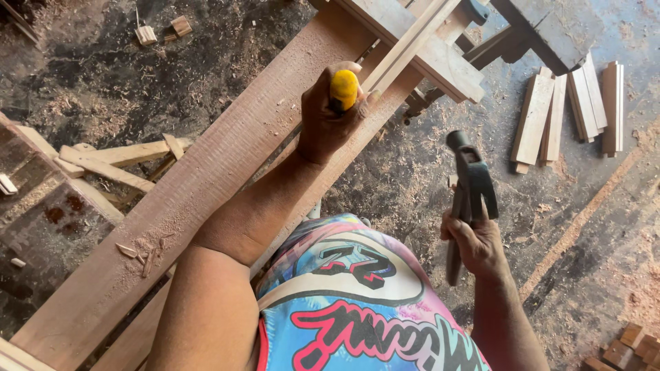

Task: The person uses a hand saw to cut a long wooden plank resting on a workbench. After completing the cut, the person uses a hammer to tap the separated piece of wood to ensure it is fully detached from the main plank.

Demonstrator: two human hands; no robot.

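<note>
Two hands: both are working beside the long plank [206, 172], which serves as the landmark.
Left hand [330, 117]: it is hovering over the plank's upper stretch, fingers clamped around a chisel.
Chisel [344, 89]: its yellow handle is sticking up out of the fist; the blade is hidden by the hand, so where it is touching cannot be told.
Right hand [478, 244]: it is hanging well to the right of the plank, above the floor, fingers wrapped tight on the wooden shaft of a hammer.
Hammer [471, 178]: its dark claw head is pointing up and away from the person, well apart from the plank and from the chisel.
Plank: it is running diagonally from lower left to upper right, with wood chips [141, 251] lying on its lower part.
Framed workpiece [426, 41]: pale timber is crossing the plank's far end.
Stacked slats [570, 110]: short pale boards are lying on the floor, far right of the plank.
Floor [591, 220]: sawdust is covering it on both sides of the plank.
Scrap timber [110, 161]: loose sticks are lying left of the plank.
</note>
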